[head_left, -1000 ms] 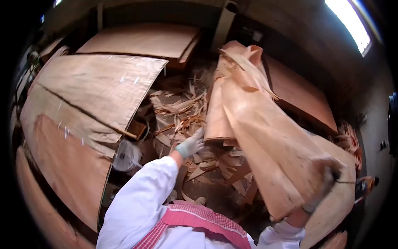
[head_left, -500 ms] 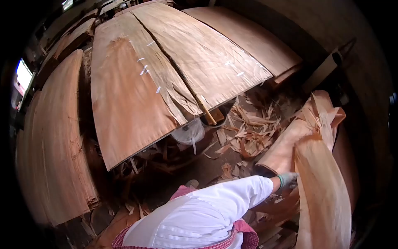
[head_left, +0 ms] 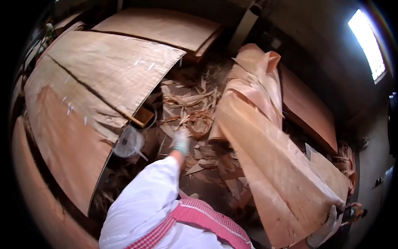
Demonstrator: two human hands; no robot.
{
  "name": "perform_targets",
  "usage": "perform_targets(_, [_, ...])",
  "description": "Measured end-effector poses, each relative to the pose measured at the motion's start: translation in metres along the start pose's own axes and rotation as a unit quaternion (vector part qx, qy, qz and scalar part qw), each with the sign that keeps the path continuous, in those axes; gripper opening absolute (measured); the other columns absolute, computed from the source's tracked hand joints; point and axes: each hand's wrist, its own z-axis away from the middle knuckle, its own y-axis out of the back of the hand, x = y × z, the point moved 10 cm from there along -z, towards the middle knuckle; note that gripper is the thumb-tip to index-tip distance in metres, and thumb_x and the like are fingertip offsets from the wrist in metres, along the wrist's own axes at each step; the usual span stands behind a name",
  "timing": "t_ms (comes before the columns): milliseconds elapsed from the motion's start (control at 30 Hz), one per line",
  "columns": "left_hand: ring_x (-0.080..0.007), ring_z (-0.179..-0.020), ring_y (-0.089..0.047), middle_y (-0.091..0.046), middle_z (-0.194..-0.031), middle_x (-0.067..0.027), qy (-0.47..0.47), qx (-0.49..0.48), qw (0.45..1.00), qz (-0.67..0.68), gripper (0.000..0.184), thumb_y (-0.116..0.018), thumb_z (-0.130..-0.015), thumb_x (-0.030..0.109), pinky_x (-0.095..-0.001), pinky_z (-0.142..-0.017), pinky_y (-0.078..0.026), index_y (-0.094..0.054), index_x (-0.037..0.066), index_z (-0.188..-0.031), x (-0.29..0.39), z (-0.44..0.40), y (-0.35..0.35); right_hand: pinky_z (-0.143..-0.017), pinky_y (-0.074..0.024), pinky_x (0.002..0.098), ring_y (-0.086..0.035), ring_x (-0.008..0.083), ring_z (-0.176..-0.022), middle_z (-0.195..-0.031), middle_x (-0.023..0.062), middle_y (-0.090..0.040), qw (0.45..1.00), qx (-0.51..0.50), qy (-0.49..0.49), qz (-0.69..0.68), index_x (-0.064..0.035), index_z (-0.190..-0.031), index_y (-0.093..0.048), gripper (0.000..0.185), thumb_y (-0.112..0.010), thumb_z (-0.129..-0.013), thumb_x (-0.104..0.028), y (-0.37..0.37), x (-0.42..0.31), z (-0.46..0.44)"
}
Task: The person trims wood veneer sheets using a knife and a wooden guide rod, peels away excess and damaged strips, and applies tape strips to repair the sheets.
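My left hand (head_left: pixel 181 142), in a pale glove with a green cuff, is above the scrap-strewn floor, between the veneer-topped stack and a heap of loose veneer. Motion smears its fingers, and I see nothing held in it. At the lower right my right hand (head_left: pixel 326 231), also gloved, grips the near edge of a long, thin wood veneer sheet (head_left: pixel 265 166). Its fingers are partly hidden by the sheet. The sheet slopes away from me, its far end lying against the loosely rolled veneer (head_left: pixel 253 79).
Torn veneer scraps (head_left: pixel 195 103) litter the floor. At left, a stack topped with veneer sheets (head_left: pixel 103 66) bears white tape bits and a wooden stick (head_left: pixel 130 117). A clear plastic container (head_left: pixel 129 142) hangs by its edge. Another flat stack (head_left: pixel 309 108) stands right, near a bright window (head_left: pixel 367 43).
The view has turned right. My left hand has come away from the rolled veneer, toward the stack with the taped sheets. My right hand and more of the long sheet now show.
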Motion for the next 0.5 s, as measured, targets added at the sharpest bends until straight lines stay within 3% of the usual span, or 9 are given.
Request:
perform_targets(67, [-0.0099, -0.047, -0.035, -0.041, -0.060, 0.0043, -0.015, 0.041, 0.995, 0.094, 0.023, -0.062, -0.089, 0.028, -0.0296, -0.041, -0.029, -0.049, 0.016, -0.074, 0.032, -0.025, 0.067, -0.096, -0.0407, 0.0354, -0.051, 0.0253, -0.114, -0.121, 0.0139, -0.056, 0.995, 0.029, 0.012, -0.098, 0.0031, -0.123, -0.052, 0.041, -0.057, -0.088, -0.017, 0.005, 0.006, 0.009])
perform_targets(167, [-0.0148, -0.061, -0.053, -0.053, -0.070, 0.0014, 0.039, 0.086, 0.975, 0.200, 0.031, -0.065, -0.087, 0.040, -0.0306, -0.054, -0.044, -0.052, 0.012, -0.086, 0.061, -0.064, 0.138, -0.095, -0.0413, 0.0358, -0.051, 0.0246, -0.114, -0.122, 0.0135, -0.056, 0.988, 0.051, 0.012, -0.145, 0.0019, -0.124, -0.052, 0.041, -0.056, -0.088, -0.018, 0.000, 0.025, 0.009])
perform_targets(233, [-0.0189, -0.078, -0.060, -0.059, -0.080, -0.0012, 0.036, 0.103, 0.964, 0.241, 0.037, -0.064, -0.087, 0.044, -0.0342, -0.072, -0.053, -0.053, 0.009, -0.092, 0.093, -0.071, 0.151, -0.095, -0.0417, 0.0358, -0.051, 0.0245, -0.113, -0.121, 0.0136, -0.056, 0.990, 0.045, 0.006, -0.133, 0.0018, -0.124, -0.052, 0.041, -0.056, -0.088, -0.018, -0.013, 0.036, -0.001])
perform_targets(267, [-0.0238, -0.085, -0.062, -0.060, -0.083, -0.0049, 0.030, 0.063, 0.955, 0.287, 0.037, -0.064, -0.087, 0.043, -0.0388, -0.084, -0.053, -0.054, 0.008, -0.091, 0.114, -0.068, 0.143, -0.094, -0.0419, 0.0357, -0.051, 0.0245, -0.113, -0.121, 0.0136, -0.056, 0.991, 0.038, 0.005, -0.126, 0.0017, -0.124, -0.052, 0.041, -0.056, -0.088, -0.018, -0.024, 0.039, -0.005])
perform_targets(300, [-0.0247, -0.083, -0.062, -0.061, -0.082, -0.0078, 0.096, 0.016, 0.931, 0.351, 0.032, -0.063, -0.089, 0.038, -0.0390, -0.085, -0.053, -0.054, 0.007, -0.087, 0.106, -0.088, 0.144, -0.094, -0.0421, 0.0357, -0.052, 0.0244, -0.112, -0.121, 0.0137, -0.056, 0.992, 0.028, 0.006, -0.124, 0.0016, -0.124, -0.052, 0.041, -0.056, -0.088, -0.018, -0.037, 0.042, -0.012])
perform_targets(367, [-0.0233, -0.080, -0.061, -0.059, -0.080, -0.0086, 0.086, -0.059, 0.911, 0.398, 0.024, -0.058, -0.092, 0.028, -0.0367, -0.079, -0.054, -0.053, 0.007, -0.082, 0.104, -0.121, 0.145, -0.093, -0.0425, 0.0356, -0.052, 0.0244, -0.112, -0.121, 0.0138, -0.057, 0.993, 0.004, 0.003, -0.121, 0.0015, -0.124, -0.052, 0.040, -0.056, -0.088, -0.018, -0.064, 0.048, -0.023])
perform_targets(400, [-0.0239, -0.079, -0.060, -0.057, -0.077, -0.0088, 0.072, -0.061, 0.937, 0.337, 0.021, -0.055, -0.093, 0.023, -0.0374, -0.076, -0.054, -0.051, 0.006, -0.081, 0.103, -0.130, 0.150, -0.093, -0.0427, 0.0356, -0.052, 0.0243, -0.111, -0.120, 0.0138, -0.057, 0.993, -0.012, 0.002, -0.118, 0.0014, -0.124, -0.052, 0.040, -0.056, -0.089, -0.018, -0.083, 0.051, -0.024])
perform_targets(500, [-0.0290, -0.078, -0.060, -0.056, -0.084, -0.0145, 0.044, -0.133, 0.962, 0.233, 0.018, -0.051, -0.094, 0.020, -0.0429, -0.074, -0.054, -0.048, 0.002, -0.096, 0.145, -0.130, 0.119, -0.092, -0.0434, 0.0355, -0.053, 0.0242, -0.110, -0.120, 0.0139, -0.057, 0.992, -0.053, -0.004, -0.118, 0.0013, -0.123, -0.052, 0.040, -0.056, -0.089, -0.018, -0.135, 0.056, -0.033])
